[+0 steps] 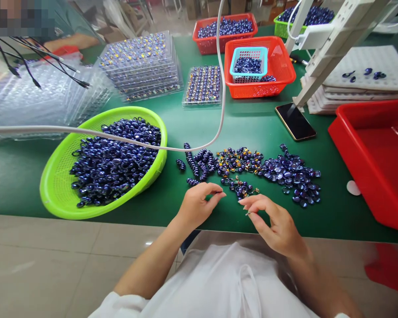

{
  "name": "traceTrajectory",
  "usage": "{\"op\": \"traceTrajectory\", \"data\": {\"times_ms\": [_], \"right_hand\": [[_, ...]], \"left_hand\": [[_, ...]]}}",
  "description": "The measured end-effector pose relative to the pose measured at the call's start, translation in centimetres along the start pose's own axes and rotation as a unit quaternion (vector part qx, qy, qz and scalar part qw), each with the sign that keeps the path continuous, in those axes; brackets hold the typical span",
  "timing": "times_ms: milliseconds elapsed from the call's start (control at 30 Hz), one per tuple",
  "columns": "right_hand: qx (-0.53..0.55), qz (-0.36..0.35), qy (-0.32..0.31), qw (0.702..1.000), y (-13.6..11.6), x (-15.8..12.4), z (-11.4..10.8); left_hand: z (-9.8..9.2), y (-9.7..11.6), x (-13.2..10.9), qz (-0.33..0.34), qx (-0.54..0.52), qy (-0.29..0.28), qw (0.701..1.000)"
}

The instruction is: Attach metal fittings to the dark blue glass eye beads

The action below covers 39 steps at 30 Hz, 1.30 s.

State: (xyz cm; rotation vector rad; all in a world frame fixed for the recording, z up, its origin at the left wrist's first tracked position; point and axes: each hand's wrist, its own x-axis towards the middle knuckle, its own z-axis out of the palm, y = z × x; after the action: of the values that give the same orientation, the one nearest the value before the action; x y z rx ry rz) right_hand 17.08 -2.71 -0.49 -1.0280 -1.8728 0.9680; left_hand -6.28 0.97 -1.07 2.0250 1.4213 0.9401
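Note:
My left hand (199, 204) is closed in a pinch above the front of the green table; a dark bit shows at its fingertips, too small to name. To its right, my right hand (274, 221) pinches a tiny metallic piece between thumb and finger. Just beyond both hands lies a small pile of dark blue rings with gold-coloured parts (241, 189). Behind it is a larger mixed pile of blue and gold pieces (237, 160). Stacked rows of shiny blue rings (204, 164) lie left of that, and loose glossy blue caps (290, 174) are spread to the right.
A tilted lime-green basket (49, 176) full of blue rings stands left, crossed by a white cable (119, 140). Clear trays (142, 66) are stacked behind. A phone (296, 121), an orange basket (281, 84) and a red bin (368, 168) sit right. Another person's forearm (69, 42) is at upper left.

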Motion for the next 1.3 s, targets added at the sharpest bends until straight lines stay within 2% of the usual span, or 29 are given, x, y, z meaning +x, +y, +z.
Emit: {"op": "traceTrajectory", "data": {"times_ms": [133, 267, 367, 500, 700, 767, 833, 933, 1067, 1133, 1200, 1300], "right_hand": [[-0.026, -0.071, -0.029, 0.997, -0.3, 0.4, 0.4], [-0.083, -0.089, -0.045, 0.992, -0.4, 0.7, -0.1], [-0.125, -0.106, -0.055, 0.985, -0.3, 0.6, -0.7], [-0.173, -0.130, -0.046, 0.975, 0.1, 0.5, -0.8], [-0.146, -0.118, -0.030, 0.982, 0.5, 0.1, 0.0], [-0.108, -0.077, -0.006, 0.991, 0.4, -0.1, 0.2], [-0.064, -0.003, 0.046, 0.997, 0.3, 0.0, 0.2], [-0.007, 0.096, 0.095, 0.991, 0.0, 0.4, -0.1], [0.029, 0.152, 0.027, 0.988, -0.4, 1.1, -0.5], [0.042, 0.167, 0.009, 0.985, -0.3, 1.3, -0.4], [0.057, 0.176, 0.016, 0.983, -0.1, 1.3, -0.2], [0.080, 0.188, 0.029, 0.978, 0.2, 1.2, 0.0]], "left_hand": [[0.8, 1.8, 0.4, -0.066, -0.130, -0.076, 0.986], [1.2, 2.9, 1.2, -0.084, -0.171, -0.144, 0.971], [1.3, 3.2, 1.5, -0.102, -0.205, -0.175, 0.958], [1.6, 3.1, 1.4, -0.129, -0.260, -0.170, 0.942], [2.5, 2.6, 0.6, -0.172, -0.313, -0.099, 0.929], [2.8, 2.4, 0.2, -0.163, -0.319, -0.073, 0.931], [2.8, 2.4, -0.2, -0.140, -0.305, -0.061, 0.940], [2.6, 2.6, -0.4, -0.071, -0.251, -0.071, 0.963], [2.2, 2.9, -0.1, 0.062, -0.192, -0.079, 0.976], [2.1, 2.9, 0.1, 0.101, -0.184, -0.078, 0.975], [2.2, 2.9, 0.1, 0.110, -0.177, -0.078, 0.975], [2.3, 3.0, 0.0, 0.078, -0.167, -0.074, 0.980]]}}
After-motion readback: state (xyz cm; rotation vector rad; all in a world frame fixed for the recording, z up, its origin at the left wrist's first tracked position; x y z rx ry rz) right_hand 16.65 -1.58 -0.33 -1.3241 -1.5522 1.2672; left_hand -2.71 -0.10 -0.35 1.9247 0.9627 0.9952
